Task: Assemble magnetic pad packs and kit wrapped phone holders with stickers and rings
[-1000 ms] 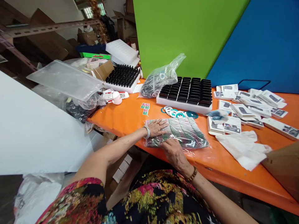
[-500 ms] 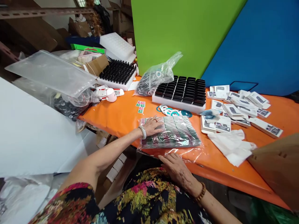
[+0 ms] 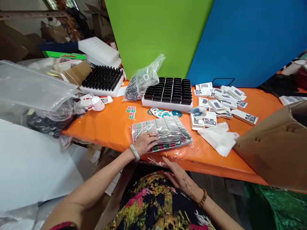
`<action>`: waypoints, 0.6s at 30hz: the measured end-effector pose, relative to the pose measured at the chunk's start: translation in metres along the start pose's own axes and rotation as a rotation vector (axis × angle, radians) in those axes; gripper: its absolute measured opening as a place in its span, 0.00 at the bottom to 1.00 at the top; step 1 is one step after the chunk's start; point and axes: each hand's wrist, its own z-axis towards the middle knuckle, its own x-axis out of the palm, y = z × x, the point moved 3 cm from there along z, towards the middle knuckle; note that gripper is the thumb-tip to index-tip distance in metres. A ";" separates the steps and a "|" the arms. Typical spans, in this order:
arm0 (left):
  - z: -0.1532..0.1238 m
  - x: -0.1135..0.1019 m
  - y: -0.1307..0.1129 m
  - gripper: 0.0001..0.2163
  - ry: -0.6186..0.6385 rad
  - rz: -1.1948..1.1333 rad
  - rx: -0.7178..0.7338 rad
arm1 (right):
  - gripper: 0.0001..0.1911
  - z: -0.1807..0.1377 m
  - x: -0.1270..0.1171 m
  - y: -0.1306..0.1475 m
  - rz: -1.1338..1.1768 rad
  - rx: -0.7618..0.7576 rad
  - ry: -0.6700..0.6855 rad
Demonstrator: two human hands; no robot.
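Observation:
A clear plastic bag of green and red sticker sheets [image 3: 165, 131] lies flat on the orange table [image 3: 112, 124] near its front edge. My left hand [image 3: 144, 143] rests palm down on the bag's near left corner, fingers spread. My right hand [image 3: 178, 177] is flat at the table's front edge, below the bag's loose plastic flap, fingers stretched out and holding nothing.
Behind the bag lie round labels [image 3: 163, 112], a white tray of black parts [image 3: 169, 92], a second tray [image 3: 103, 80], a bag of rings [image 3: 141, 83], small white boxes [image 3: 220, 102] and white cloth [image 3: 219, 137]. A cardboard box [image 3: 275, 147] stands at right.
My right hand has slid off the bag toward me to the table's front edge. My left hand has shifted to the bag's near corner. The view has swung right.

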 end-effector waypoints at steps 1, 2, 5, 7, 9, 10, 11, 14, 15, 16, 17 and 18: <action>0.002 -0.002 0.000 0.11 -0.016 -0.032 -0.026 | 0.28 0.000 -0.003 0.001 -0.001 0.017 -0.038; 0.003 -0.005 -0.001 0.11 -0.033 -0.062 -0.053 | 0.26 0.002 -0.007 0.002 0.000 0.026 -0.073; 0.008 -0.013 -0.006 0.08 -0.084 -0.099 -0.113 | 0.16 0.017 -0.018 0.005 -0.012 0.032 -0.159; 0.010 -0.017 -0.012 0.06 -0.102 -0.066 -0.128 | 0.13 0.031 -0.023 0.005 -0.078 0.026 -0.185; 0.010 -0.017 -0.017 0.05 -0.095 -0.008 -0.131 | 0.13 0.045 -0.026 0.003 -0.197 0.019 -0.183; 0.010 -0.017 -0.018 0.05 -0.085 0.022 -0.131 | 0.13 0.051 -0.026 0.001 -0.255 0.013 -0.164; 0.009 -0.016 -0.019 0.05 -0.076 0.048 -0.131 | 0.13 0.057 -0.025 -0.001 -0.304 0.007 -0.137; 0.006 -0.013 -0.017 0.05 -0.067 0.098 -0.151 | 0.12 0.070 -0.022 -0.010 -0.419 -0.029 -0.065; 0.006 -0.013 -0.015 0.05 -0.071 0.107 -0.168 | 0.13 0.072 -0.021 -0.012 -0.446 -0.042 -0.053; 0.005 -0.013 -0.013 0.05 -0.076 0.115 -0.188 | 0.13 0.074 -0.020 -0.015 -0.470 -0.052 -0.048; 0.005 -0.014 -0.012 0.05 -0.082 0.122 -0.207 | 0.13 0.076 -0.019 -0.017 -0.490 -0.059 -0.044; 0.004 -0.015 -0.011 0.05 -0.083 0.129 -0.220 | 0.13 0.076 -0.019 -0.018 -0.509 -0.062 -0.040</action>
